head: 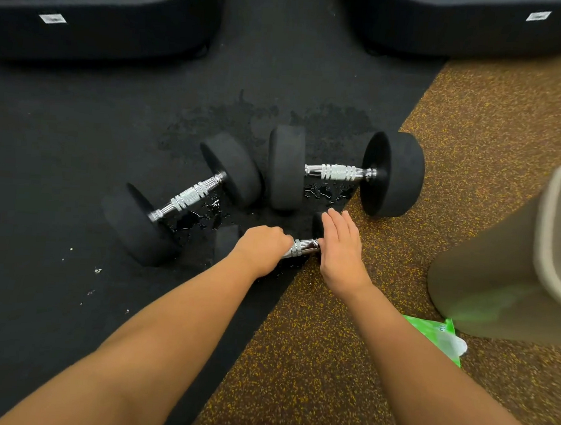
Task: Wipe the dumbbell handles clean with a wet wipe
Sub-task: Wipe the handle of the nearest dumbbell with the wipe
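Head view: two larger dumbbells [181, 198] [344, 172] are seen beyond the hands. Left hand [264, 245] is curled shut around the small dumbbell's handle [301, 247]; wipe not visible. Right hand [341, 245], fingers straight and together, is laid on its right end. Green packet [437, 335] is seen near the right forearm.

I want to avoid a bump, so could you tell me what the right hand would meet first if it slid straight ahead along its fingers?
Probably the right dumbbell: the right hand points up-frame toward its handle and inner weight, though depth is unclear.
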Demonstrator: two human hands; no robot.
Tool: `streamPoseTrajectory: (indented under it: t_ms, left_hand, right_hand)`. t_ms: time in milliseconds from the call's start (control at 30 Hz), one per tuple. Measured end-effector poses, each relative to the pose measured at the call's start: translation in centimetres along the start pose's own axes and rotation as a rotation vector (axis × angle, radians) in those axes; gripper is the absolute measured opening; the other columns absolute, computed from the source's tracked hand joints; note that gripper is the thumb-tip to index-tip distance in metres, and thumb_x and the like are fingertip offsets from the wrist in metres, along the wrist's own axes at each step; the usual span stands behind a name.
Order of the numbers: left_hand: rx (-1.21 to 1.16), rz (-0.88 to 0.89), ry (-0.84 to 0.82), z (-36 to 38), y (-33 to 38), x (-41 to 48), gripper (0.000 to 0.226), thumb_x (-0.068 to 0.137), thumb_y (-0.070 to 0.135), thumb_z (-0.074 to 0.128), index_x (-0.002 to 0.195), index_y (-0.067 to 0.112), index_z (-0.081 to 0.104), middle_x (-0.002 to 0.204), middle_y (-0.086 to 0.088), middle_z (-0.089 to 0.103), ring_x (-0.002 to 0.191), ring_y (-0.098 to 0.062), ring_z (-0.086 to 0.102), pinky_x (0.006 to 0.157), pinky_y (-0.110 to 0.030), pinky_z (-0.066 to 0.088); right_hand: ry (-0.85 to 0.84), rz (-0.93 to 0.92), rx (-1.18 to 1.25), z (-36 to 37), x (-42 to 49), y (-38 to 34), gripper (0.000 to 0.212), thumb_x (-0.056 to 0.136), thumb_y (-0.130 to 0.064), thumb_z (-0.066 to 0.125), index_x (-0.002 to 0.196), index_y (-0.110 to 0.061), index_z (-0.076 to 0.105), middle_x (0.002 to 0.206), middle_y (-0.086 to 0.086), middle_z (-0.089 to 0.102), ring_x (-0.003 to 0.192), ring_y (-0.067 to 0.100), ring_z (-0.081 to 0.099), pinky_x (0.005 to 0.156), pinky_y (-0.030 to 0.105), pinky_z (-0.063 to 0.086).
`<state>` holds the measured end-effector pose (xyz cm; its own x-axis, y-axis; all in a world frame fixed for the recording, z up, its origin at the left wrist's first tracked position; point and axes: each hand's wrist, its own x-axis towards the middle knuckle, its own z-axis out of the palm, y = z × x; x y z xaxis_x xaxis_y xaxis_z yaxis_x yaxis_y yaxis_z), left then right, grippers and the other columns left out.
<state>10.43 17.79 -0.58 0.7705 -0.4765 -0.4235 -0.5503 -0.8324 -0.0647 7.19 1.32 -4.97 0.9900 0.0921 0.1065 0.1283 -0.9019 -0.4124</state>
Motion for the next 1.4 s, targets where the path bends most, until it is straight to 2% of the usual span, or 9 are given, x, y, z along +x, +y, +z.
streamPoseTrajectory:
  t_ms: [333, 467, 600, 733, 833, 900, 1000, 1133, 1400]
  left_hand:
    - [0.081, -0.045, -0.073, 0.4, -1.1, -0.7, 0.035, 0.087, 0.003, 0.055, 0.121, 0.008, 0.047, 0.118, -0.012, 0.059, 0.108, -0.034, 0.060, 0.077, -0.041, 0.048]
    - [-0.032, -0.060, -0.056, -0.3, -0.6, 0.3, 0.042, 0.082, 0.026, 0.070, 0.116, 0.010, 0.050, 0.114, -0.012, 0.062, 0.104, -0.035, 0.061, 0.077, -0.043, 0.050]
    - [-0.116, -0.051, -0.006, -0.1, -0.1, 1.0, 0.044, 0.083, 0.034, 0.069, 0.116, 0.011, 0.050, 0.113, -0.011, 0.062, 0.103, -0.033, 0.061, 0.077, -0.043, 0.051]
    - [-0.091, -0.054, -0.079, -0.2, -0.8, 0.6, 0.048, 0.081, 0.039, 0.070, 0.116, 0.011, 0.052, 0.115, -0.011, 0.061, 0.105, -0.033, 0.060, 0.079, -0.043, 0.051]
    - [-0.091, -0.030, -0.175, -0.9, -1.3, -0.1, 0.061, 0.073, 0.045, 0.075, 0.119, 0.013, 0.050, 0.117, -0.010, 0.059, 0.107, -0.031, 0.059, 0.079, -0.039, 0.049]
    - [-0.109, -0.020, -0.254, -1.7, -1.6, -0.4, 0.061, 0.071, 0.035, 0.077, 0.120, 0.014, 0.048, 0.118, -0.010, 0.057, 0.105, -0.030, 0.059, 0.074, -0.036, 0.048]
    - [-0.134, -0.021, -0.348, -2.4, -2.1, -0.4, 0.057, 0.075, 0.007, 0.069, 0.126, 0.013, 0.044, 0.121, -0.012, 0.052, 0.104, -0.031, 0.058, 0.070, -0.033, 0.047]
    - [-0.082, 0.020, -0.234, -1.3, -2.3, -0.1, 0.046, 0.079, -0.004, 0.060, 0.119, 0.012, 0.046, 0.117, -0.013, 0.054, 0.101, -0.034, 0.059, 0.078, -0.042, 0.052]
    - [-0.160, 0.058, -0.069, -0.2, -0.8, 0.7, 0.035, 0.084, 0.013, 0.062, 0.115, 0.016, 0.049, 0.113, -0.008, 0.054, 0.101, -0.030, 0.058, 0.076, -0.038, 0.048]
  right_hand:
    - [0.014, -0.012, -0.006, -0.1, 0.0, 0.1, 0.047, 0.089, -0.008, 0.053, 0.132, 0.006, 0.043, 0.139, 0.024, 0.043, 0.131, 0.045, 0.034, 0.109, 0.048, 0.025]
    - [0.015, -0.001, -0.027, 0.1, 0.0, 0.2, 0.048, 0.090, -0.008, 0.054, 0.135, 0.003, 0.040, 0.142, 0.021, 0.040, 0.134, 0.042, 0.030, 0.111, 0.046, 0.023]
    - [-0.002, 0.003, -0.034, 0.0, 0.0, 0.1, 0.049, 0.093, -0.009, 0.051, 0.138, 0.001, 0.037, 0.145, 0.019, 0.036, 0.137, 0.039, 0.025, 0.113, 0.044, 0.019]
    - [0.003, -0.004, -0.034, 0.0, 0.0, 0.1, 0.048, 0.093, -0.010, 0.050, 0.138, 0.001, 0.037, 0.145, 0.019, 0.036, 0.137, 0.038, 0.025, 0.113, 0.043, 0.019]
    - [0.011, 0.015, -0.030, 0.2, 0.0, 0.1, 0.047, 0.091, -0.009, 0.051, 0.135, 0.002, 0.041, 0.142, 0.020, 0.041, 0.134, 0.040, 0.031, 0.110, 0.048, 0.028]
    - [0.017, 0.029, -0.031, 0.3, 0.0, 0.1, 0.047, 0.090, -0.008, 0.053, 0.134, 0.002, 0.042, 0.141, 0.020, 0.043, 0.133, 0.041, 0.034, 0.109, 0.050, 0.031]
    - [0.003, 0.025, -0.040, 0.5, 0.0, 0.2, 0.049, 0.091, -0.009, 0.053, 0.136, 0.000, 0.040, 0.143, 0.018, 0.040, 0.135, 0.039, 0.030, 0.111, 0.046, 0.026]
    - [0.001, 0.019, -0.035, 0.4, 0.0, 0.4, 0.049, 0.090, -0.008, 0.054, 0.136, 0.002, 0.040, 0.142, 0.020, 0.041, 0.134, 0.040, 0.031, 0.111, 0.049, 0.028]
    - [-0.003, 0.018, -0.062, 0.4, 0.0, 0.2, 0.048, 0.093, -0.011, 0.049, 0.139, -0.001, 0.036, 0.146, 0.017, 0.036, 0.138, 0.036, 0.025, 0.114, 0.045, 0.022]
